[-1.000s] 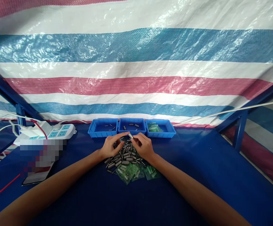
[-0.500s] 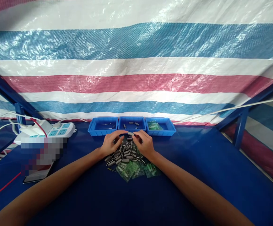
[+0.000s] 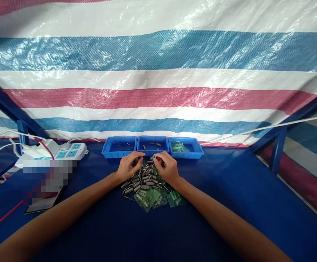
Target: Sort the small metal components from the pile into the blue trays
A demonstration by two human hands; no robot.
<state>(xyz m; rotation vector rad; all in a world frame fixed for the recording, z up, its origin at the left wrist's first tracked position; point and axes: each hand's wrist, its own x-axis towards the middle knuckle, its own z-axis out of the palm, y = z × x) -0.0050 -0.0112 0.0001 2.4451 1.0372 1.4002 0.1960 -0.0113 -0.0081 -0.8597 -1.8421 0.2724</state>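
My left hand (image 3: 129,166) hovers at the left edge of a heap of small metal parts (image 3: 144,180), its fingers curled and the thumb apart from the index finger, with nothing visible between them. Across a small gap, my right hand (image 3: 167,166) pinches a small grey block (image 3: 155,157) in its fingertips; only its end shows. Dark grey blocks and thin shiny pins make up the heap. At its near side lie clear bags with green markings (image 3: 149,199), with small parts inside.
Behind the heap stand three blue bins: the left bin (image 3: 109,152) with thin pins, the middle bin (image 3: 144,153) with a few grey blocks, the right bin (image 3: 196,153) with green-marked bags. A white power strip (image 3: 78,154) with cables and a partly blurred flat object (image 3: 45,203) lie left.
My hands both touched the grey block between them before. Now the left fingertips have come off it, and the block has turned within my right fingers.
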